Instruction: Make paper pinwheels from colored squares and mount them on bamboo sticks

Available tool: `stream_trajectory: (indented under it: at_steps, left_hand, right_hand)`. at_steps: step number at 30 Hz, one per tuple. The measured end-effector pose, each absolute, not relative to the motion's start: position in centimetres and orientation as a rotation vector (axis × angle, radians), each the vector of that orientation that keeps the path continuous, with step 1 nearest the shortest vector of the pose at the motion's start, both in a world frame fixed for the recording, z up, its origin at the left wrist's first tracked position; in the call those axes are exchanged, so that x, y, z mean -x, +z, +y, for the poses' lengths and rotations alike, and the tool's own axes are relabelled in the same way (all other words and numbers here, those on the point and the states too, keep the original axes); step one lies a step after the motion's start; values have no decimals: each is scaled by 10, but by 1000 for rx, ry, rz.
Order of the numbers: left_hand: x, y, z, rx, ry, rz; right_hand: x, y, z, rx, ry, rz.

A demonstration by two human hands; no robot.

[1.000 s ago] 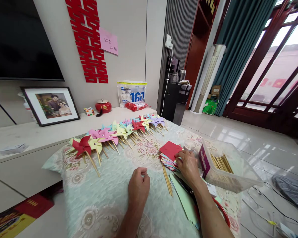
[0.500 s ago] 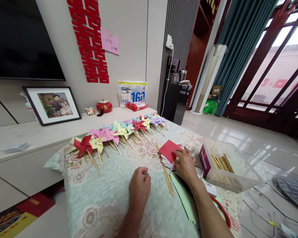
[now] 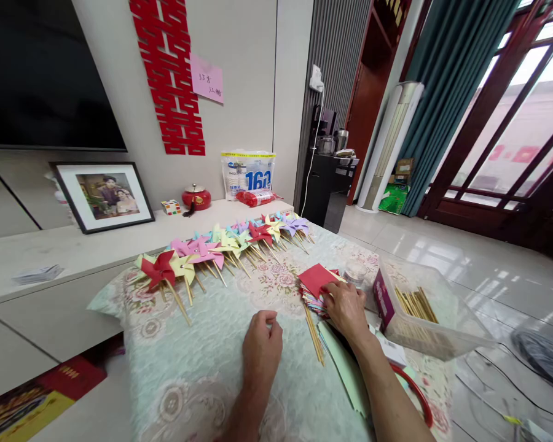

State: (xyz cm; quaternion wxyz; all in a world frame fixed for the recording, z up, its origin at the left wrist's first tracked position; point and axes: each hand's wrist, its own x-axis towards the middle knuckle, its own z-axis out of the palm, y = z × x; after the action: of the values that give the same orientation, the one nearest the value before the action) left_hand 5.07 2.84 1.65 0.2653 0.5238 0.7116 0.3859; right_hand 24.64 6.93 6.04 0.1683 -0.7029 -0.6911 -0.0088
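My right hand [image 3: 345, 307] has its fingers bent over the near edge of a red paper square [image 3: 317, 277], gripping it there. That square tops a stack of coloured paper [image 3: 314, 302]; its fingertips are partly hidden. On the floral tablecloth lies my left hand [image 3: 263, 341], fingers curled in and nothing seen in them. Two or more wooden sticks [image 3: 315, 337] lie just left of the right forearm, along with pale green paper sheets [image 3: 345, 368]. Finished paper pinwheels [image 3: 203, 250] on sticks line the table's far side.
A clear plastic bin [image 3: 435, 331] holding wooden sticks [image 3: 417, 304] stands at the right, beside a small round clear container [image 3: 355, 271]. A red curved handle [image 3: 417, 393] shows by the right forearm. Behind the table, a ledge [image 3: 133, 245] bears a framed photo [image 3: 105, 196] and a red pot [image 3: 196, 197].
The right hand's fingers have shifted slightly at the edge of the paper stack. The left hand keeps its curled pose. The whole view has moved a little.
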Motion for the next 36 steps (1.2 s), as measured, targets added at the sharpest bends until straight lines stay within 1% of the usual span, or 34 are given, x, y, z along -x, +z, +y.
stream_trajectory:
  at_steps: [6,13,16,19,22,25,27,32,36]
  left_hand:
    - [-52,18,28,-1400,1028,1924]
    - [-50,13,28,-1319,1162,1833]
    - [-50,12,28,-1174,1236,1720]
    - [-53,16,26,-942,1320,1483]
    - [-51,27,22,-664,1321,1198]
    - [-41,41,20,-348,1210,952]
    - [-31,47,20,-241,1206,844]
    - [-13,45,17,-258,1278,758]
    - [-13,37,13,-439,1363,793]
  right_hand:
    - [-247,55,71,1924,-137,-1867]
    - [-256,45,75,1612,-404,-1710]
    - [-258,48,73,1474,-508,-1674]
    - [-254,55,67,1324,-542,-1659]
    - [-241,62,58,1141,-448,-1731]
    - [-222,65,47,935,-231,-1942]
    - [-211,66,40,827,-96,-2087]
    - [-200,62,36,700,50,-2249]
    - [-202,53,40,776,190,-2134]
